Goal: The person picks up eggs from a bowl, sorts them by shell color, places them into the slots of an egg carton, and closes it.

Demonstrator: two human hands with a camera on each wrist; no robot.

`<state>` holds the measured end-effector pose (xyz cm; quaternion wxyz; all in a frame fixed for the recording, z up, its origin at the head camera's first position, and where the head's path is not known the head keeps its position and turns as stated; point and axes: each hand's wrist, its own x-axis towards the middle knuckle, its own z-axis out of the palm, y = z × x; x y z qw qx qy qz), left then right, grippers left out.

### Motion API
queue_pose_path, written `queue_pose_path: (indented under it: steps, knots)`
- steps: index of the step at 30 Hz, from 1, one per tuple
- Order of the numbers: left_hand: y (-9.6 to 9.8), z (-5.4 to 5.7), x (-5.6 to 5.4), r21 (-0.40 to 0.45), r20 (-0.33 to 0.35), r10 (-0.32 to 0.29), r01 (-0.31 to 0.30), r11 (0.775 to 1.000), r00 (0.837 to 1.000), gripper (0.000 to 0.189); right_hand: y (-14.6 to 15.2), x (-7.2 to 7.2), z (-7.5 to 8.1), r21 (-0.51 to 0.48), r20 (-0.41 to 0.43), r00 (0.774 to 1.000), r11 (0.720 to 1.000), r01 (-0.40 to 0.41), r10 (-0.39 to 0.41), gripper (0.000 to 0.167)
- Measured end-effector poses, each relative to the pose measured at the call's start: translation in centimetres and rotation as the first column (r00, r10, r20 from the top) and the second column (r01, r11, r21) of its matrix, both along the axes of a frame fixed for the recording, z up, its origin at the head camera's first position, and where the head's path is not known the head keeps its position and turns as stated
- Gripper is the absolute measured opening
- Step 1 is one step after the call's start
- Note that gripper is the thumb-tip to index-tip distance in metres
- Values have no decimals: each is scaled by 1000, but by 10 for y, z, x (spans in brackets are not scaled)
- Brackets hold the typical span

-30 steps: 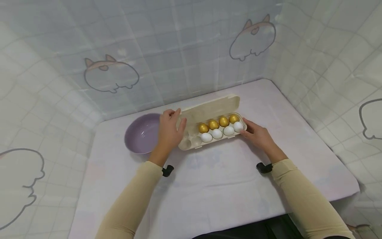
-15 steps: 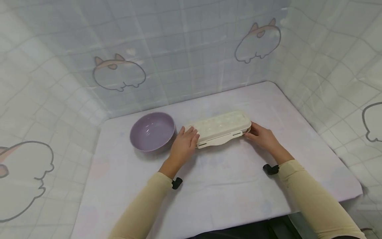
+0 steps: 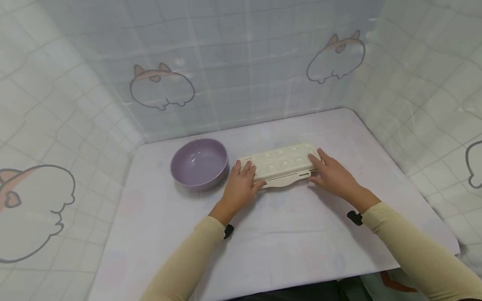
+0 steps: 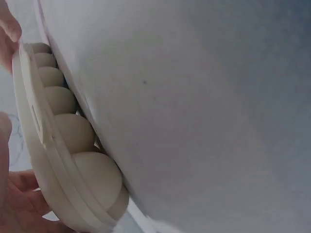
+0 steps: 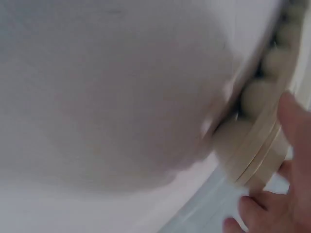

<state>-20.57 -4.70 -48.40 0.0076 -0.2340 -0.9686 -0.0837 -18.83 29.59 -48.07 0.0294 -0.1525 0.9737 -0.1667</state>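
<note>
A cream plastic egg carton lies on the table with its lid down and a front latch flap hanging outward. Its rounded egg cups show along the underside in the left wrist view. My left hand rests on the carton's left end, fingers laid over the lid and thumb at the front edge. My right hand holds the right end. In the right wrist view its thumb touches the front edge while fingers bend about the end. The eggs inside are hidden by the lid.
Left of the carton stands a purple bowl, close to my left hand. A pale cloth covers the table. Tiled-pattern curtains with cartoon animals rise behind the table and at both sides.
The carton's raised lid has come down over the gold and white eggs. My left hand has moved from the lid's left side onto its top; my right fingers have moved up onto the lid's end.
</note>
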Motion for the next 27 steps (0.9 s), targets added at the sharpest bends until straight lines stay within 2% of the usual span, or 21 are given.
queue_pose_path:
  steps: [3, 5, 8, 10, 13, 15, 16, 19, 23, 27]
  knots:
    - [10, -1, -2, -43, -16, 0, -1, 999, 1000, 84, -9, 1, 4, 184, -177, 981, 982, -52, 85, 79]
    - [15, -2, -3, -77, -51, -8, 4, 997, 999, 86, -13, 0, 6, 240, -221, 969, 969, -53, 108, 76]
    - [22, -4, -4, -114, -126, -21, 7, 993, 992, 81, -18, -2, 7, 281, -244, 963, 959, -38, 110, 77]
    - [26, -3, -3, -117, -176, -28, 8, 993, 984, 76, -22, -3, 6, 309, -295, 949, 951, -19, 115, 78]
    - [30, -2, -2, -126, -209, -36, 10, 992, 977, 72, -26, -5, 3, 353, -359, 926, 935, 22, 113, 79]
    - [33, 0, 0, -134, -216, -38, 9, 991, 976, 70, -28, -3, 2, 366, -402, 908, 930, 45, 114, 78]
    - [34, 1, 1, -138, -214, -38, 8, 990, 976, 69, -29, -2, 3, 370, -400, 910, 928, 52, 108, 78]
    - [33, 7, -1, -145, -239, -39, 5, 989, 970, 68, -33, -4, 5, 381, -431, 896, 922, 73, 107, 78]
    - [32, 15, -3, -140, -298, -34, -9, 990, 954, 66, -37, -6, 7, 396, -463, 880, 913, 97, 107, 75]
    - [33, 17, -4, -128, -324, -19, -24, 992, 946, 64, -38, -8, 9, 370, -500, 860, 923, 108, 99, 73]
